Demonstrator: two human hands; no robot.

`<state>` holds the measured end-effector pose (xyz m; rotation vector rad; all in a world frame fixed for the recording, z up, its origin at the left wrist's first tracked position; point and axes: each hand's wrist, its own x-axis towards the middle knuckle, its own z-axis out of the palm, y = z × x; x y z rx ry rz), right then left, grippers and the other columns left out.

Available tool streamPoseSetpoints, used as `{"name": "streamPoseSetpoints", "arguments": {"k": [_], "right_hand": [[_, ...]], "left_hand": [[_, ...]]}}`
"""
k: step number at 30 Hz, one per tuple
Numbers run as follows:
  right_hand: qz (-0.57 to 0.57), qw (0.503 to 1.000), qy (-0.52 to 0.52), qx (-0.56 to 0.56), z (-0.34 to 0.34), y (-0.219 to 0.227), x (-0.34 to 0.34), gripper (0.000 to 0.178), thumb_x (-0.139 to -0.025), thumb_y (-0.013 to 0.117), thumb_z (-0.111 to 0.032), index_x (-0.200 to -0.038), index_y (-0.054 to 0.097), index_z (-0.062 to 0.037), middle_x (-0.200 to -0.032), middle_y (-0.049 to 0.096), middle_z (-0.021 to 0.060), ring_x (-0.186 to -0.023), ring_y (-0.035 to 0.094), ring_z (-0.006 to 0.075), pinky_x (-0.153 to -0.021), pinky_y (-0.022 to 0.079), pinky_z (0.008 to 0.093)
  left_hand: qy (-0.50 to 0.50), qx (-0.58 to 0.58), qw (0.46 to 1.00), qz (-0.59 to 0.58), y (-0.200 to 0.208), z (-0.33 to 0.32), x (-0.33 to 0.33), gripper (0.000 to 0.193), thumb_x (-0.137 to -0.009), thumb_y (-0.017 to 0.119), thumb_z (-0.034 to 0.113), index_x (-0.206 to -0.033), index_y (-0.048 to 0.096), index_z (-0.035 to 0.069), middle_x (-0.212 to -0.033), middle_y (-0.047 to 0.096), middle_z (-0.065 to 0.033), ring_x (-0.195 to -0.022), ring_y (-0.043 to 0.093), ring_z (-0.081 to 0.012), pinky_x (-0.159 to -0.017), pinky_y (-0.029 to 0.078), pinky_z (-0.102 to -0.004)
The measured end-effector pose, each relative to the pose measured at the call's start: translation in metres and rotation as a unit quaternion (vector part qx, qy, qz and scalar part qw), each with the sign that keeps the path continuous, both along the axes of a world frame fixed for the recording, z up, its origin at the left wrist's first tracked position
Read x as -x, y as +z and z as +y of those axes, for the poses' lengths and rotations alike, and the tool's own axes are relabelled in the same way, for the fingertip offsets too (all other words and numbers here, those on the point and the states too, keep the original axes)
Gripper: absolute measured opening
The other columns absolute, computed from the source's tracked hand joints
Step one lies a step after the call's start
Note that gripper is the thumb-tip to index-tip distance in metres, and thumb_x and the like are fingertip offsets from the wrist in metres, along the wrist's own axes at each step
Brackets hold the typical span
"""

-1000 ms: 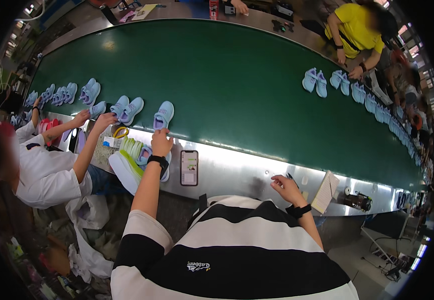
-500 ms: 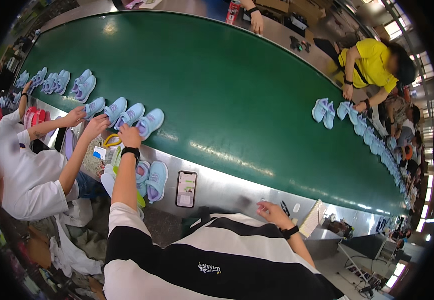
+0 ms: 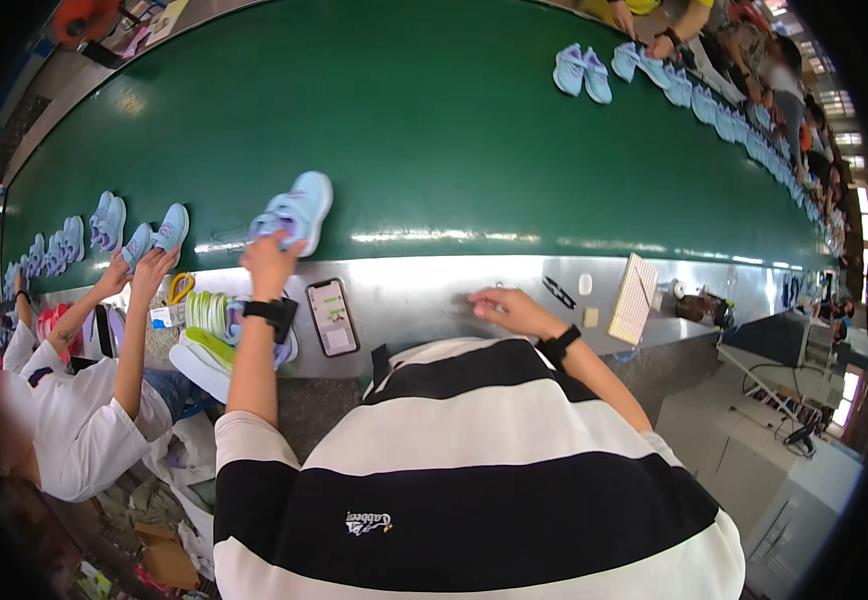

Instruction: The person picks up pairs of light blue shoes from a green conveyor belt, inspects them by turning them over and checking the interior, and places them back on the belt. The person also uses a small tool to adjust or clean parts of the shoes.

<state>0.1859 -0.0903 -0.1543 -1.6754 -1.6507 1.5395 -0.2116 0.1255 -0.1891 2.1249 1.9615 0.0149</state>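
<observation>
My left hand [image 3: 268,258] is closed around the heel end of a pair of light blue sneakers [image 3: 310,203] with lilac linings. The two shoes lie close together on the green conveyor belt [image 3: 434,130], toes pointing away. Over the metal ledge [image 3: 414,290] in front of me, my right hand [image 3: 517,311] hovers with fingers loosely bent and apart, holding nothing. Between my hands a phone [image 3: 332,317] with a lit screen lies on the ledge. Under my left forearm, another sneaker [image 3: 287,347] is mostly hidden.
At left, a co-worker's hands [image 3: 144,268] hold light blue sneakers [image 3: 170,228]. Farther pairs [image 3: 106,220] stand beyond. Yellow-handled scissors [image 3: 182,287] and pale insoles [image 3: 200,366] lie nearby. Thread snips [image 3: 559,292] and a notepad [image 3: 633,300] are at right. Across the belt runs a sneaker row [image 3: 729,125].
My left hand has brought a pair of sneakers rightward and farther onto the belt, away from the co-worker's pair. My right hand's fingers have curled slightly. The whole view has shifted.
</observation>
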Motion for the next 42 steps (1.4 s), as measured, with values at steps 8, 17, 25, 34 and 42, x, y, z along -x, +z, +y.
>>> {"name": "streamPoseSetpoints", "arguments": {"k": [8,17,25,34,42], "right_hand": [[-0.095,0.979,-0.138,-0.117,-0.016,-0.044,0.003,0.068,-0.086,0.067,-0.034,-0.140,0.036,-0.0053,-0.129,0.042,0.0254,-0.119,0.043,0.0366,-0.098,0.040,0.0432],[0.027,0.972,-0.229,0.041,-0.025,-0.073,-0.001,0.061,-0.085,0.062,-0.020,-0.137,0.035,-0.0013,-0.111,0.058,0.0201,-0.095,0.061,0.0278,-0.085,0.049,0.0367],[0.356,0.881,-0.311,0.034,0.002,0.014,-0.010,0.051,-0.096,0.042,-0.009,-0.144,0.027,-0.0039,-0.137,0.043,0.0093,-0.126,0.043,0.0180,-0.105,0.036,0.0309],[0.380,0.836,-0.366,-0.151,0.024,0.081,-0.008,0.056,-0.086,0.051,-0.008,-0.140,0.035,-0.0069,-0.136,0.041,0.0113,-0.122,0.043,0.0210,-0.100,0.037,0.0340],[-0.042,0.862,-0.265,-0.430,0.014,0.107,-0.010,0.061,-0.068,0.068,-0.003,-0.126,0.049,-0.0118,-0.123,0.042,0.0184,-0.113,0.046,0.0331,-0.095,0.040,0.0394]], "left_hand": [[-0.025,0.140,0.891,-0.431,-0.010,-0.156,-0.157,0.036,-0.078,0.074,0.017,-0.104,0.053,0.004,-0.091,0.056,-0.0117,-0.080,0.056,-0.0229,-0.069,0.049,-0.0338],[-0.012,0.175,0.910,-0.375,-0.036,-0.139,-0.151,0.056,-0.084,0.063,0.006,-0.136,0.044,0.009,-0.091,0.054,-0.0084,-0.076,0.054,-0.0168,-0.067,0.047,-0.0311],[0.128,0.430,0.630,-0.633,0.056,-0.127,-0.176,0.054,-0.098,0.043,0.014,-0.148,0.023,0.023,-0.140,0.042,-0.0012,-0.124,0.045,-0.0175,-0.100,0.039,-0.0387],[0.049,0.249,0.626,-0.737,0.129,-0.112,-0.200,0.058,-0.095,0.049,0.005,-0.147,0.023,0.013,-0.141,0.041,-0.0080,-0.127,0.044,-0.0223,-0.106,0.034,-0.0389],[-0.159,-0.159,0.871,-0.436,0.169,-0.117,-0.204,0.067,-0.062,0.066,0.001,-0.128,0.052,0.008,-0.119,0.040,-0.0152,-0.107,0.048,-0.0293,-0.091,0.042,-0.0364]]}}
